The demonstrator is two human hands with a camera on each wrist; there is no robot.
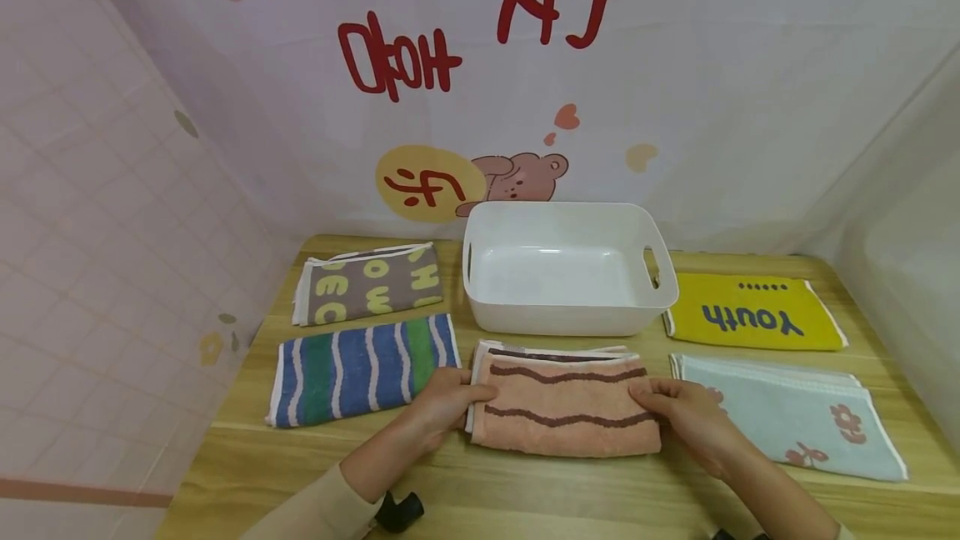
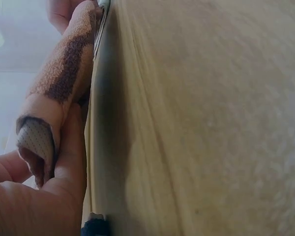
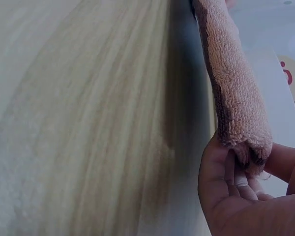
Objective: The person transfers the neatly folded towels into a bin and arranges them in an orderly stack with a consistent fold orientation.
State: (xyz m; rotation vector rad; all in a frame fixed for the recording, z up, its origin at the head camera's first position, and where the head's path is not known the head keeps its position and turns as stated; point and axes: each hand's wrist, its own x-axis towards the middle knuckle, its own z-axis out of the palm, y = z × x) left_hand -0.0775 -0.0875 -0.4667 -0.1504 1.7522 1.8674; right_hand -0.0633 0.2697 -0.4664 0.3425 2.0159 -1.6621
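A folded peach towel [image 1: 566, 402] with dark brown wavy stripes is held by both hands in front of the white basin. My left hand [image 1: 447, 401] pinches its left edge, thumb on top and fingers underneath. At the right edge my right hand [image 1: 693, 415] grips it the same way. In the left wrist view the towel's folded end [image 2: 64, 73] sits between thumb and fingers of the left hand [image 2: 49, 196]. The right wrist view shows the fuzzy roll-like fold [image 3: 238, 83] pinched by the right hand [image 3: 246, 196].
Behind the towel stands a white basin [image 1: 555, 317] with handle holes. Folded towels lie on the wooden table [image 1: 480, 498]: grey-brown lettered [image 1: 375, 283] and blue-green striped [image 1: 360, 369] at left, yellow "Youth" [image 1: 757, 311] and pale blue flowered [image 1: 795, 415] at right. A wall cloth [image 1: 712, 90] hangs behind.
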